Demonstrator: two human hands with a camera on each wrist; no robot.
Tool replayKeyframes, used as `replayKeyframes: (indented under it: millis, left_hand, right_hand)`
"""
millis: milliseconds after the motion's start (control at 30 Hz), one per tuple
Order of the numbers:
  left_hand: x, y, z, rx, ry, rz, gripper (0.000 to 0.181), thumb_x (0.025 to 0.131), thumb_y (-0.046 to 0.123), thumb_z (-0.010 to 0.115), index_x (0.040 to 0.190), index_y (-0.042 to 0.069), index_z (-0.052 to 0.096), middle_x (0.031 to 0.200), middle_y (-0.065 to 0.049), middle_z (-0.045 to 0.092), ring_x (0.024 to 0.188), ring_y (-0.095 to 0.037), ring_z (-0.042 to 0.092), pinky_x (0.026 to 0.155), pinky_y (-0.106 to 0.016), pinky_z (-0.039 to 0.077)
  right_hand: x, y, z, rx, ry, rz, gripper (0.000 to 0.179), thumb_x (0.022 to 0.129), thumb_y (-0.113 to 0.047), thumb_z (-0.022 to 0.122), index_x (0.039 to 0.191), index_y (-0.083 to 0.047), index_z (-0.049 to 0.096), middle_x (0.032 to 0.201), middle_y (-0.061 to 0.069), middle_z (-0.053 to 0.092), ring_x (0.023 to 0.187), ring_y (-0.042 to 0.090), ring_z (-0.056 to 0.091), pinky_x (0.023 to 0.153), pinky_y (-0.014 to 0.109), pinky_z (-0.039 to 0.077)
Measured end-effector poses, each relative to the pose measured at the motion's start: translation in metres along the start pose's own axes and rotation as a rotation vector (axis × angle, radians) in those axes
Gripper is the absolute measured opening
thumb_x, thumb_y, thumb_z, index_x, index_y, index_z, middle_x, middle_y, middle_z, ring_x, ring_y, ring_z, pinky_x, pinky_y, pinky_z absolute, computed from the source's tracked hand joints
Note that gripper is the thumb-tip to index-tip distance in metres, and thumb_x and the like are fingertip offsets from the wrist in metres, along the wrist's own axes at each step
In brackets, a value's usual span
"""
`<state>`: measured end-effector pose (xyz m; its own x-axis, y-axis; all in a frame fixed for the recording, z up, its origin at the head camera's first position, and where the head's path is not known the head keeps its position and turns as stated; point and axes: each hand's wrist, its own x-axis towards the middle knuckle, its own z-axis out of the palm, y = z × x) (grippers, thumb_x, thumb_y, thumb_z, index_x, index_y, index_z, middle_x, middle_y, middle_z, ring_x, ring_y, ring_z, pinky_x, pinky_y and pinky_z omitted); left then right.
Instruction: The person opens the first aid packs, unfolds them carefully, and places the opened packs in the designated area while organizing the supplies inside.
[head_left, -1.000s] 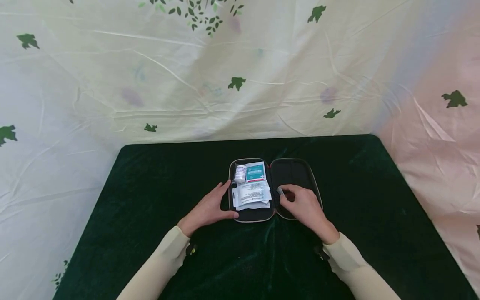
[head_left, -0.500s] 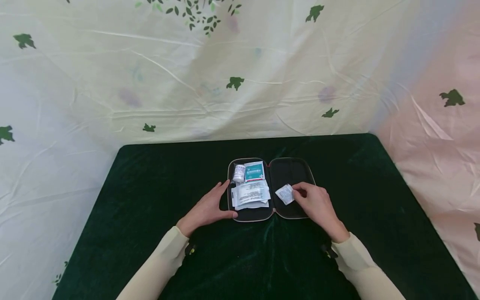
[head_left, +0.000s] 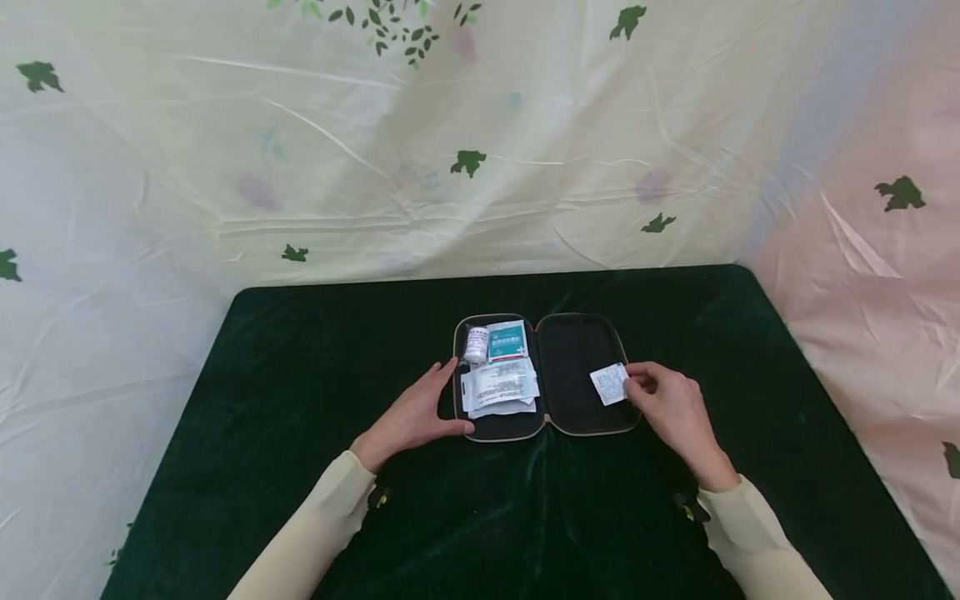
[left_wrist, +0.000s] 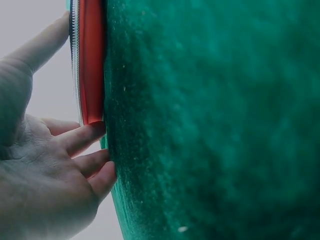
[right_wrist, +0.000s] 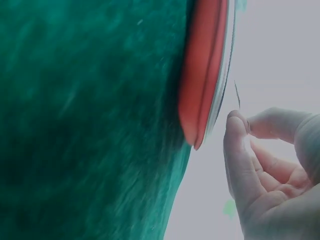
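Observation:
An unzipped red-sided case [head_left: 573, 354] with a black lining lies spread flat in the head view. My right hand [head_left: 673, 408] pinches a small white square sachet [head_left: 608, 384] between thumb and fingertips, over the case's right half. The right wrist view shows that sachet [right_wrist: 237, 94] edge-on, above the case's rim [right_wrist: 225, 75]. At the left half, my left hand [head_left: 408, 417] touches the outer side with its fingers and the front corner with its thumb. In the left wrist view, these loosely extended fingers [left_wrist: 82, 139] rest against the red side [left_wrist: 91, 60].
In the case's left half lie a small white bottle [head_left: 476, 344], a teal-and-white packet [head_left: 507, 342] and overlapping white packets [head_left: 501, 383]. Dark green velvet covers the table [head_left: 337, 350]. A pale leaf-patterned cloth [head_left: 352, 183] hangs behind and at both sides.
My right hand has moved rightward across the case's right half, the sachet pinched in it. The sachet, edge-on earlier, now shows its flat face. My left hand has stayed at the case's left side.

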<state>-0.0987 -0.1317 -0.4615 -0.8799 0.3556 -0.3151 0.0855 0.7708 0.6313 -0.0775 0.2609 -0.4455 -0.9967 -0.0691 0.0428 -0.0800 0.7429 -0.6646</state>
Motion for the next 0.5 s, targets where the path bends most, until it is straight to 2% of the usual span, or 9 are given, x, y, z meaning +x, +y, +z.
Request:
replayKeyframes:
  millis: [167,300,400,500]
  left_hand:
    - [-0.002,0.001,0.0,0.017,0.017,0.018,0.111,0.083,0.051,0.085,0.166,0.016,0.021,0.17,-0.017,0.023,0.156,-0.036,0.021,0.122,-0.058,0.026]
    - [-0.004,0.002,0.0,0.067,0.037,0.055,0.112,0.083,0.054,0.083,0.167,0.016,0.019,0.172,-0.014,0.014,0.155,-0.036,0.023,0.12,-0.057,0.03]
    - [-0.006,0.001,0.0,0.107,0.035,0.106,0.109,0.086,0.056,0.08,0.167,0.016,0.018,0.174,-0.009,0.003,0.156,-0.034,0.022,0.12,-0.055,0.032]
    - [-0.007,-0.001,0.0,0.142,0.019,0.171,0.106,0.09,0.057,0.075,0.167,0.018,0.015,0.175,-0.002,-0.004,0.158,-0.03,0.014,0.122,-0.054,0.028]
  right_hand:
    - [-0.005,0.008,-0.004,-0.016,0.0,0.013,0.028,0.1,-0.013,0.064,0.125,0.0,0.068,0.102,0.014,0.07,0.074,0.018,0.059,0.059,0.026,0.044]
    - [-0.008,0.011,-0.005,-0.015,-0.011,0.017,0.029,0.1,-0.012,0.064,0.126,0.0,0.067,0.101,0.013,0.07,0.07,0.017,0.058,0.057,0.026,0.044]
    - [-0.01,0.011,-0.005,-0.011,-0.019,0.015,0.029,0.1,-0.011,0.064,0.127,0.0,0.066,0.1,0.013,0.069,0.068,0.017,0.058,0.056,0.026,0.043]
    - [-0.011,0.011,-0.005,-0.009,-0.019,0.012,0.029,0.1,-0.01,0.064,0.127,-0.001,0.066,0.1,0.012,0.069,0.068,0.016,0.058,0.056,0.026,0.044]
